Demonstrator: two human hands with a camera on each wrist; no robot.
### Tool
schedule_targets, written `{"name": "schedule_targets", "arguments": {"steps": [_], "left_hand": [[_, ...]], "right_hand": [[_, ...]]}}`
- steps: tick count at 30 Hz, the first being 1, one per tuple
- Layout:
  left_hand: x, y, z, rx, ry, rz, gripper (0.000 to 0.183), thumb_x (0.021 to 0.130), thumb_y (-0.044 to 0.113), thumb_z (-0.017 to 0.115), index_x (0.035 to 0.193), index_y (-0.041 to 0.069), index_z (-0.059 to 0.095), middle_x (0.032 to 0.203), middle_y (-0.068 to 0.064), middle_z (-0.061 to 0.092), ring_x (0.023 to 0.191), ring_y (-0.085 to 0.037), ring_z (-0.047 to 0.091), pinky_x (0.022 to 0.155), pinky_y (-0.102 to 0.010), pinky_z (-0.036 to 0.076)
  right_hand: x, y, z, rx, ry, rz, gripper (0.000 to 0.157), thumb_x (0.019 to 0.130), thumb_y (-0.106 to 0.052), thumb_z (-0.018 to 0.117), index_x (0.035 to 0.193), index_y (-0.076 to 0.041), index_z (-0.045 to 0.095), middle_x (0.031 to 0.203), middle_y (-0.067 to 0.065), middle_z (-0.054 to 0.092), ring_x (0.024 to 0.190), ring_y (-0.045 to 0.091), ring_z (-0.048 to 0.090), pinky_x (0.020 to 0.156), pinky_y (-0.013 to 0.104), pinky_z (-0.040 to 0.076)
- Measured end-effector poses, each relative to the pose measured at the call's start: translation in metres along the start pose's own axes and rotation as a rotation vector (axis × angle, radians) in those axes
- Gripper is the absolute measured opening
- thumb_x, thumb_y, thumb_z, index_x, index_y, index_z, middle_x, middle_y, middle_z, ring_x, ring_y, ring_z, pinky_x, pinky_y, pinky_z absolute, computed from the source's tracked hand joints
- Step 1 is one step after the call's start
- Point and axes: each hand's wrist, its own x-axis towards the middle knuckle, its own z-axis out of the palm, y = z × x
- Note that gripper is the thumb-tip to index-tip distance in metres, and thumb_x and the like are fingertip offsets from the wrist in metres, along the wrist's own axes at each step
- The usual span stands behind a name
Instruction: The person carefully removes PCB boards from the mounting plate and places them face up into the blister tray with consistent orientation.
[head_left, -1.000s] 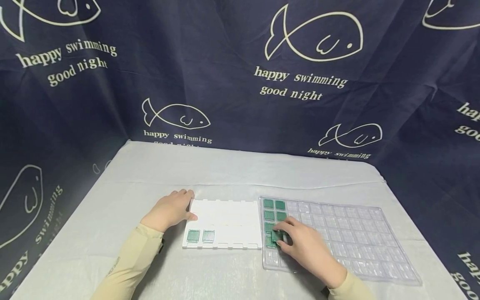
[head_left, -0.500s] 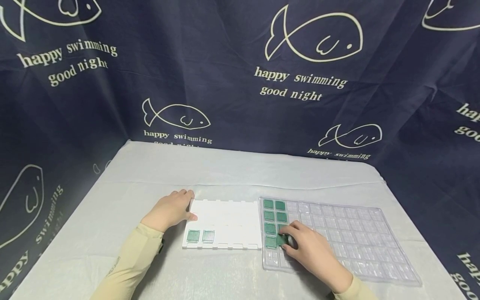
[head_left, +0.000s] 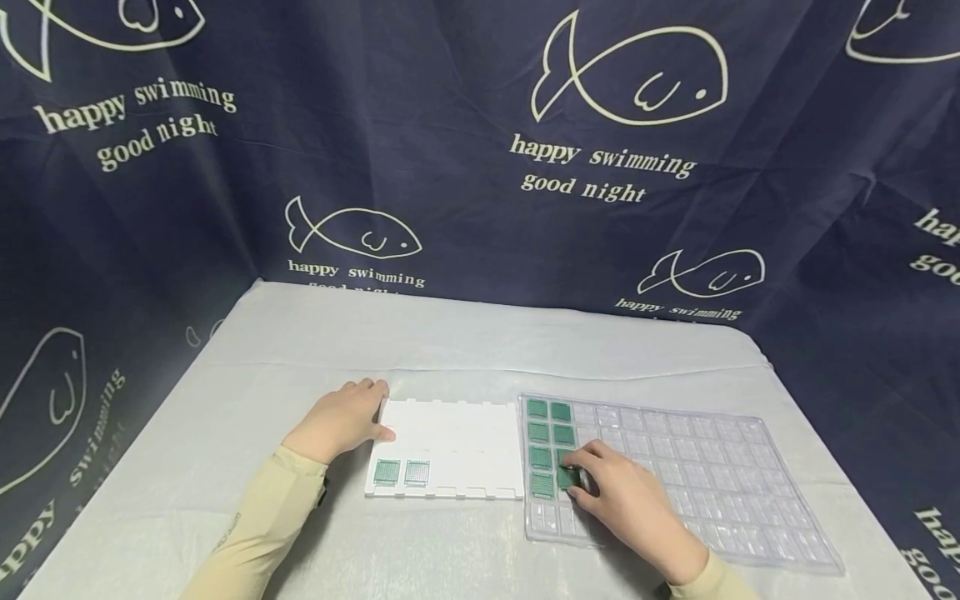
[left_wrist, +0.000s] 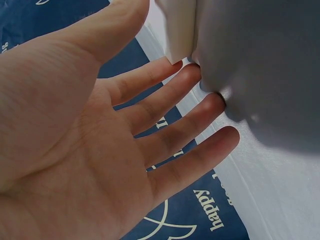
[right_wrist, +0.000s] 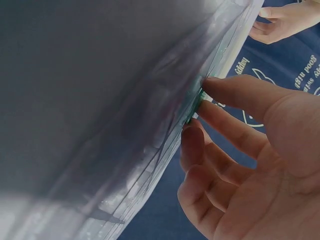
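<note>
In the head view, my left hand (head_left: 343, 423) rests at the left edge of a white rectangular plate (head_left: 467, 435), its thumb on the edge. The left wrist view shows fairly straight fingers (left_wrist: 172, 135) touching the plate's side. Two small green perforated circuit boards (head_left: 386, 472) lie at the plate's near left. My right hand (head_left: 622, 493) pinches another green circuit board (head_left: 567, 477) between thumb and fingers, over the second column of a clear compartment tray (head_left: 720, 475). From the right wrist camera, only a thin green edge (right_wrist: 196, 102) of that board shows.
More green boards (head_left: 537, 432) fill compartments in the tray's two left columns. The tray's left side adjoins the plate's right side. Both stand on a table with a pale cloth (head_left: 450, 342), and a dark blue curtain (head_left: 480, 167) printed with fish hangs behind and beside it.
My right hand has shifted slightly right with the circuit board, from over the first column to the second, uncovering the board in the first column. My left hand has stayed still.
</note>
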Motion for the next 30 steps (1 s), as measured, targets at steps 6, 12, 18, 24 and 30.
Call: {"name": "schedule_targets", "arguments": {"steps": [6, 12, 18, 24, 30], "left_hand": [[-0.0006, 0.0007, -0.0011, -0.005, -0.01, -0.01, 0.059, 0.08, 0.035, 0.084, 0.122, 0.002, 0.059, 0.103, -0.01, 0.063, 0.091, -0.029, 0.06, 0.082, -0.05, 0.055], [-0.0006, 0.0002, -0.0012, -0.002, -0.008, -0.011, 0.058, 0.08, 0.034, 0.084, 0.121, 0.002, 0.059, 0.102, -0.01, 0.063, 0.091, -0.029, 0.06, 0.081, -0.049, 0.055], [0.0005, 0.0, -0.0008, -0.001, -0.013, -0.012, 0.06, 0.08, 0.035, 0.084, 0.123, 0.002, 0.059, 0.104, -0.011, 0.064, 0.093, -0.029, 0.061, 0.083, -0.05, 0.055], [-0.0001, 0.0007, -0.0016, -0.003, -0.013, -0.016, 0.061, 0.08, 0.035, 0.084, 0.123, 0.001, 0.059, 0.104, -0.011, 0.064, 0.093, -0.029, 0.061, 0.083, -0.05, 0.055], [-0.0006, 0.0015, -0.0021, 0.001, -0.011, -0.014, 0.06, 0.08, 0.035, 0.084, 0.123, 0.002, 0.059, 0.104, -0.011, 0.064, 0.092, -0.029, 0.061, 0.083, -0.051, 0.055]], "right_hand": [[-0.0009, -0.0009, -0.0003, 0.005, -0.006, 0.005, 0.032, 0.078, -0.027, 0.087, 0.107, -0.027, 0.074, 0.105, -0.011, 0.069, 0.08, 0.004, 0.062, 0.063, 0.03, 0.054], [-0.0019, -0.0021, 0.0002, -0.004, -0.008, 0.004, 0.032, 0.077, -0.028, 0.087, 0.106, -0.027, 0.074, 0.102, -0.012, 0.069, 0.079, 0.002, 0.06, 0.065, 0.028, 0.054], [-0.0021, -0.0008, 0.0016, -0.004, -0.006, -0.004, 0.032, 0.077, -0.028, 0.088, 0.105, -0.028, 0.074, 0.101, -0.013, 0.069, 0.072, 0.0, 0.051, 0.06, 0.023, 0.048], [-0.0016, -0.0006, 0.0014, 0.0, -0.006, -0.003, 0.032, 0.077, -0.028, 0.088, 0.105, -0.028, 0.074, 0.102, -0.013, 0.069, 0.076, 0.001, 0.058, 0.061, 0.025, 0.051], [-0.0002, -0.0002, 0.0013, -0.007, -0.005, -0.004, 0.031, 0.078, -0.028, 0.087, 0.106, -0.029, 0.074, 0.101, -0.014, 0.068, 0.072, -0.001, 0.049, 0.059, 0.024, 0.047]]}}
